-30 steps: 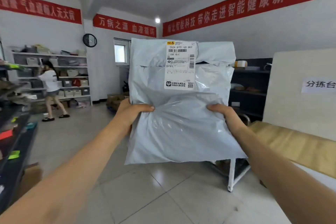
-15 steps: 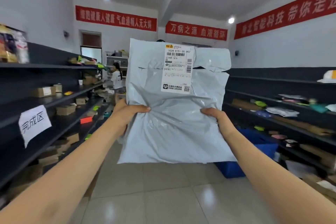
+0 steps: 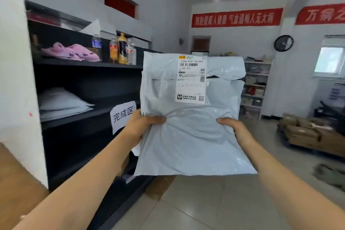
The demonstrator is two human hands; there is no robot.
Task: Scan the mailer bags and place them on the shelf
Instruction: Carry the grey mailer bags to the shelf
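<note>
Right now we hold the mailer bag (image 3: pixel 186 136) upright at 12 o'clock, label (image 3: pixel 191 78) facing us. Left hand (image 3: pixel 141 127) pinches its left edge, thumb over the front; right hand (image 3: pixel 235 129) pinches the right edge likewise. Dark shelf (image 3: pixel 84 118) sits at 9 to 10 o'clock, stacked mailers (image 3: pixel 59 102) on its middle board, paper sign (image 3: pixel 123 115) just beside our left hand. Risks, our guess: slick film slips from thumb pinches on the swing left; the floppy corner snags the board edge or sign; the bag shoves the stack.
</note>
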